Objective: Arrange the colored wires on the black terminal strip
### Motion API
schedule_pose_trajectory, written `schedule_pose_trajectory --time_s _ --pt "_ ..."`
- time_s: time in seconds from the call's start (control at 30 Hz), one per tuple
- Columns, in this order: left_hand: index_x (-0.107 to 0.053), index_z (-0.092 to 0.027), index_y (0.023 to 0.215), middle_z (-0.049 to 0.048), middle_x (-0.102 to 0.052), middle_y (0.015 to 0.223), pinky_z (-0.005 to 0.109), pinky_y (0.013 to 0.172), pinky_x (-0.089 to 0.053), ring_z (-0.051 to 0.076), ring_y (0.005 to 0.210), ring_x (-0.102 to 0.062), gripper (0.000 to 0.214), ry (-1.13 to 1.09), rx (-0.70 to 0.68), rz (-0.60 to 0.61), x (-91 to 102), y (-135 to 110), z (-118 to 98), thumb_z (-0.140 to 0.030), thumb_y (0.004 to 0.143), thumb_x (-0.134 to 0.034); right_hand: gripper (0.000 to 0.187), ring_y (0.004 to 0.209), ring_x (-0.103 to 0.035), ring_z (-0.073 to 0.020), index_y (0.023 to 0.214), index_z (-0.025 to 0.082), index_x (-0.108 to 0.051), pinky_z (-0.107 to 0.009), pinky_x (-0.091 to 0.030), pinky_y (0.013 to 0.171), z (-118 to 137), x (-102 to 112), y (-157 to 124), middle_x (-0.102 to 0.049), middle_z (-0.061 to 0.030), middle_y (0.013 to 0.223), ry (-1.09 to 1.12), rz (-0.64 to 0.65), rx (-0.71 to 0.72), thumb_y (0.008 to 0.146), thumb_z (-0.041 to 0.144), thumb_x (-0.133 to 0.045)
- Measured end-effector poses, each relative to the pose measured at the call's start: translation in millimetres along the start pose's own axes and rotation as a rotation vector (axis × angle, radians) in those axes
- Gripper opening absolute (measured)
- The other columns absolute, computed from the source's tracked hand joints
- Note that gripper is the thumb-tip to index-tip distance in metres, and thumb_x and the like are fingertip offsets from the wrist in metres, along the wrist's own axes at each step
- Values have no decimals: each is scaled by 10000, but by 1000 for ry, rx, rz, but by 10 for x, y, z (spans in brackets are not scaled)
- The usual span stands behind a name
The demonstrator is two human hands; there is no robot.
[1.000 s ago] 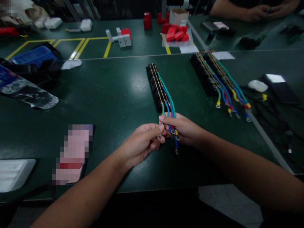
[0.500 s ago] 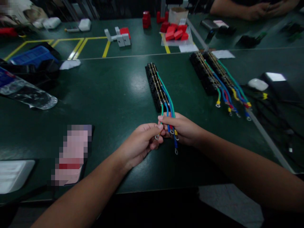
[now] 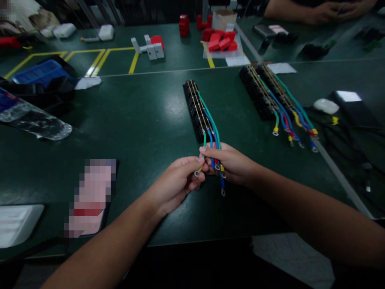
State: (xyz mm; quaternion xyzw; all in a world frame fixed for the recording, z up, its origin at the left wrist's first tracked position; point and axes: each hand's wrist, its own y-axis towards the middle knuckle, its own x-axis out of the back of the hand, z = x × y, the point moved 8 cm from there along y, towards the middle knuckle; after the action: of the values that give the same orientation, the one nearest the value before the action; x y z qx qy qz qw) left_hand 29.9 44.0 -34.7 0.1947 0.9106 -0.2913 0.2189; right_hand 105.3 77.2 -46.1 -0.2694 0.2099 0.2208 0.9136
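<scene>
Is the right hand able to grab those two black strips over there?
Probably not yet: the right hand is busy holding coloured wires, though nothing seems to block the two black strips.

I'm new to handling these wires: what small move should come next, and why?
Perhaps the left hand should gently straighten the green wire: it pinches that wire near its ring, which angles left, while the right hand holds the other wires.

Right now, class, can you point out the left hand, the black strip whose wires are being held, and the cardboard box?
Left hand (image 3: 175, 181): head view, middle of the hand.
Black strip (image 3: 196, 109): head view, middle of its top.
Cardboard box (image 3: 221, 21): head view, its near side.
</scene>
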Motion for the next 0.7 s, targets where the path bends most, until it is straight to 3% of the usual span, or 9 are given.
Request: schedule_pose_trajectory --time_s 0.27,0.7 --pt "-593 -124 770 -29 -504 571 152 424 -243 26 432 -374 207 20 -21 -25 8 -4 -12 -307 868 -591 281 479 -512 -65 677 136 -561 -170 -420 461 -8 -5 7 -572 5 566 -10 6 3 765 339 -735" --pt "-592 -125 789 -34 -510 598 171 448 -220 21 437 -355 220 65 -29 -29 5 -33 -23 -329 871 -588 262 497 -532 -65 677 131 -560 -171 -430 478 -14 3 7 -578 2 575 15 11 2 796 308 -711"
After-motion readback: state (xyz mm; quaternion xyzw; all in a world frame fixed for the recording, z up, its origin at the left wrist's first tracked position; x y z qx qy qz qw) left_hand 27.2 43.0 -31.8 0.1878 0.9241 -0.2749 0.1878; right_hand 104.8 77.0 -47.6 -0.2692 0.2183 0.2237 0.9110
